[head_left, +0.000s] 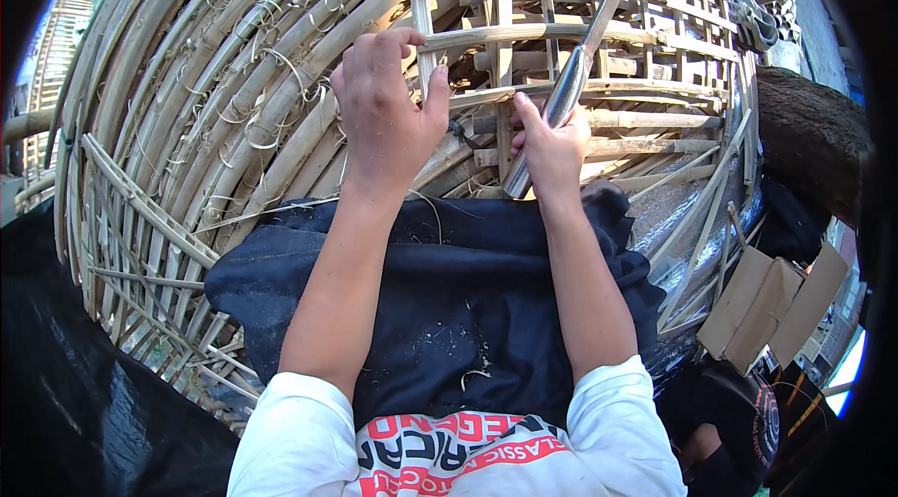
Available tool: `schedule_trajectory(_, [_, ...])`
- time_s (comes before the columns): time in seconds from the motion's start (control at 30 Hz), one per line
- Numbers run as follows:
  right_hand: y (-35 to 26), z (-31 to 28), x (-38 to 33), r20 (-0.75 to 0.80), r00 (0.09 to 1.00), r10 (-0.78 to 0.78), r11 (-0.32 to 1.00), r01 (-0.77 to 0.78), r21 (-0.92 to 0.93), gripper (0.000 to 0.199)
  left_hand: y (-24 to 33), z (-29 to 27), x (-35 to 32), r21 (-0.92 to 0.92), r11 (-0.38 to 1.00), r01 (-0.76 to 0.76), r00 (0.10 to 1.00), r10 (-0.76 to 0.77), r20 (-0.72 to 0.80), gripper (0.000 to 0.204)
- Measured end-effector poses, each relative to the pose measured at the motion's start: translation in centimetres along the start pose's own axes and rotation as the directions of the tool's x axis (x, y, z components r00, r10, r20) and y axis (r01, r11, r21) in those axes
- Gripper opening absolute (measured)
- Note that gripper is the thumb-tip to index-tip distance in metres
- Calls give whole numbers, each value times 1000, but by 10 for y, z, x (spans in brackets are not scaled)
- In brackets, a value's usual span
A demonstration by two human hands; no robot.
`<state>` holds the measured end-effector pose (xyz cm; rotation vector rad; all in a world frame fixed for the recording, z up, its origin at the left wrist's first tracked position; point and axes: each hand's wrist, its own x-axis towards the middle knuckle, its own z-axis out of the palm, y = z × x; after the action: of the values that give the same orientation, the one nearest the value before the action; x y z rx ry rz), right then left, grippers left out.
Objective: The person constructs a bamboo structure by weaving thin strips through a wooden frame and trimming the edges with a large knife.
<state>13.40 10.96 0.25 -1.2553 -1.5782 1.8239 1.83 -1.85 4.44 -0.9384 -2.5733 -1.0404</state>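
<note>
Long bamboo strips [126, 57] – woven lattice [543, 32] on top – curled shavings [296, 72] scattered.

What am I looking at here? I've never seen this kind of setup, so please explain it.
There is no machine: these are a person's bare hands, seen from a camera worn on the head, looking down. The fisheye lens bends straight edges near the rim. In front lies a lattice of pale strips, beside long, bamboo-like poles. The right hand holds a knife, blade pointing away from the body. The left hand is at the lattice's left edge. Dark cloth covers the lap.
</note>
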Motion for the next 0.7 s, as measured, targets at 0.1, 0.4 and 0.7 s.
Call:
schedule_trajectory(0.1, [4,1,1,-12,999,-38,999,39,28,33,13,11,30,36,940,-339,941,339,20,27])
schedule_trajectory(0.4, [1,6,-2,-51,998,-38,996,42,74,38,-11,70,89,84,573,-815,525,670,525,55])
schedule_trajectory(0.7, [0,5,-3,-55,998,-19,998,23,64,39,3,71,105,157,523,-838,512,655,555,48])
